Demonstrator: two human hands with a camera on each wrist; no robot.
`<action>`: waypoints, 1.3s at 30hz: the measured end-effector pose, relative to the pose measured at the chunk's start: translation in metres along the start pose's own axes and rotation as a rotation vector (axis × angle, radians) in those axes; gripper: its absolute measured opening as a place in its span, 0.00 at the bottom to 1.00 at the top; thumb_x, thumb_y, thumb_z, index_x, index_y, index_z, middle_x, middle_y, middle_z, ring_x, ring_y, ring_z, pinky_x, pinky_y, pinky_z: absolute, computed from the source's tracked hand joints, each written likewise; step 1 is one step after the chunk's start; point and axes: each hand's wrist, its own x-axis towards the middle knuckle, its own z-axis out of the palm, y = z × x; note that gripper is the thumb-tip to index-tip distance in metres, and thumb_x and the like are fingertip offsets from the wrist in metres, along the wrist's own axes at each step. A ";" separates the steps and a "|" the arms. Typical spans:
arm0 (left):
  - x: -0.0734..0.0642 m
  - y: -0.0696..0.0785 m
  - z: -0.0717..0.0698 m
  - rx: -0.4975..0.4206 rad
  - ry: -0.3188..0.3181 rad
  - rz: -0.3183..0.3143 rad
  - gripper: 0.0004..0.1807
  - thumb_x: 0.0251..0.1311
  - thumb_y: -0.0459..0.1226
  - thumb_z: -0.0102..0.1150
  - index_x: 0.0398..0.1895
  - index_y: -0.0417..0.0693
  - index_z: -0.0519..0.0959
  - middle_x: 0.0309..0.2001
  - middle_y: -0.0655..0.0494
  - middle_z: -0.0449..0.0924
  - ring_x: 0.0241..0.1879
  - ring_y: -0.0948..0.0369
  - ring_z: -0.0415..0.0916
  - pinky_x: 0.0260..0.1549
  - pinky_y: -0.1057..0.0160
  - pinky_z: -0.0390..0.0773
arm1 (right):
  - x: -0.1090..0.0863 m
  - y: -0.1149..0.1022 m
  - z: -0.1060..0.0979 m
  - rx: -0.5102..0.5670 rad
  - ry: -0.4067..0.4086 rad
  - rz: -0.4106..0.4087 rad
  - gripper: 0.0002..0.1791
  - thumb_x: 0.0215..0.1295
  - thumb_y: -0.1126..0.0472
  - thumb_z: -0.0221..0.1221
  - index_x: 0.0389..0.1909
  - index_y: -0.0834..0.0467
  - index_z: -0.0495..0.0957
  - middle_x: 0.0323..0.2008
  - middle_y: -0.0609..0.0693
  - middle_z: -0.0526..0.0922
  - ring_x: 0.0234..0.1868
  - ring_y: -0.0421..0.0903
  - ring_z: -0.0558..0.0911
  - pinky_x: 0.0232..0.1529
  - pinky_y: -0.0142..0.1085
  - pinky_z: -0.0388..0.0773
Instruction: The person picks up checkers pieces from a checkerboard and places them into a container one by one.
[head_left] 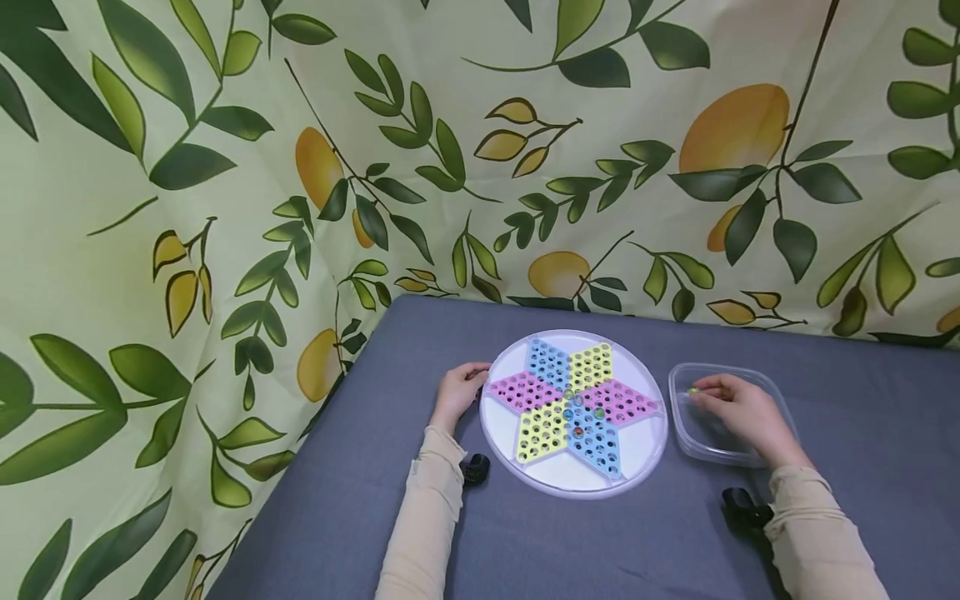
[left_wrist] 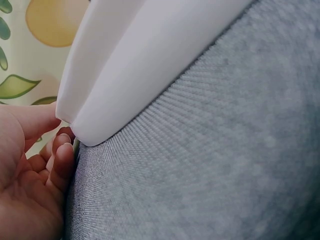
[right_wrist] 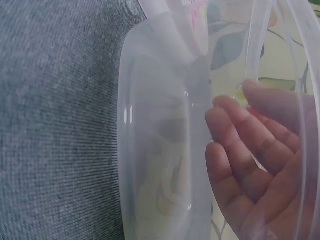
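Observation:
A round white Chinese checkers board with a star of blue, yellow and pink fields lies on the table. Several glass marbles, among them a green marble and a reddish marble, sit in holes around its middle. My left hand holds the board's left edge, its thumb against the white rim and its fingers curled low beside it. At the right, my right hand pinches a small yellow-green marble between thumb and fingertips, over the clear plastic container.
The container stands close to the board's right side on a grey-blue cloth-covered table. Patterned fabric with leaves and orange fruit hangs behind and to the left. Black wrist devices show below the left sleeve and the right sleeve.

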 end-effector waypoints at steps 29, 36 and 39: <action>0.003 0.003 0.002 -0.028 -0.010 0.004 0.12 0.62 0.39 0.56 0.45 0.48 0.83 0.39 0.48 0.83 0.29 0.64 0.74 0.26 0.70 0.73 | -0.003 -0.018 0.011 0.025 0.228 -0.043 0.26 0.63 0.37 0.50 0.48 0.54 0.76 0.37 0.51 0.81 0.31 0.30 0.72 0.27 0.32 0.70; 0.001 0.001 0.001 -0.049 0.005 -0.009 0.11 0.61 0.39 0.57 0.44 0.47 0.83 0.37 0.47 0.83 0.27 0.65 0.72 0.24 0.71 0.71 | 0.005 -0.020 0.026 0.042 0.273 -0.152 0.22 0.62 0.37 0.52 0.48 0.48 0.77 0.38 0.46 0.80 0.34 0.36 0.73 0.30 0.28 0.70; 0.002 0.000 0.000 -0.058 0.007 -0.012 0.11 0.61 0.39 0.56 0.44 0.47 0.83 0.37 0.47 0.83 0.27 0.65 0.72 0.24 0.71 0.71 | -0.005 -0.046 0.027 0.048 0.240 -0.186 0.20 0.64 0.43 0.54 0.48 0.52 0.77 0.39 0.50 0.81 0.33 0.33 0.72 0.31 0.25 0.70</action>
